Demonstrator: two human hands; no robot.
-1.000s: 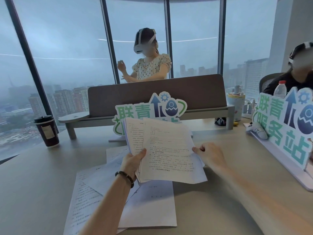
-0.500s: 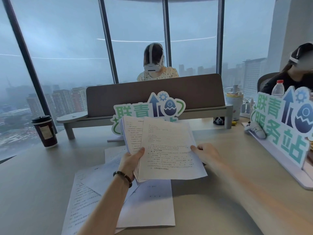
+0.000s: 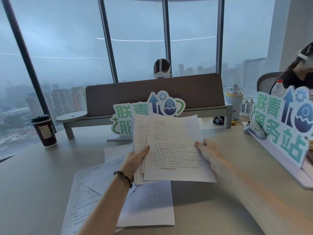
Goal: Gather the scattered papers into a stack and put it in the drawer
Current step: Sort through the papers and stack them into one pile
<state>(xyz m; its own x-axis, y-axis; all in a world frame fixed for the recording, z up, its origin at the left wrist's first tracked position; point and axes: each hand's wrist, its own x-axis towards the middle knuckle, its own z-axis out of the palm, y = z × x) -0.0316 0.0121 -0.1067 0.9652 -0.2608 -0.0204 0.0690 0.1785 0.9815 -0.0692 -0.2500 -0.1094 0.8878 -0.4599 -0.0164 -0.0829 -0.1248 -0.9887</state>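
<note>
Both hands pinch the stack (image 3: 171,148): left hand (image 3: 135,160), right hand (image 3: 207,150). Gathering's half done; loose sheets (image 3: 101,189) at lower left need picking up off the counter (image 3: 228,209).

A pale wood-toned desk (image 3: 42,184) carries several loose printed sheets (image 3: 88,192) lying overlapped and askew at its near middle. At its far left stands a dark red takeaway coffee cup (image 3: 44,131) with a black lid, and along the back sit a grey raised shelf with a brown divider panel (image 3: 152,95) and a green-lettered cut-out sign (image 3: 149,111). A larger sign of the same kind (image 3: 284,126) stands along the right edge, with a white game controller (image 3: 254,130) just beside its base.
</note>
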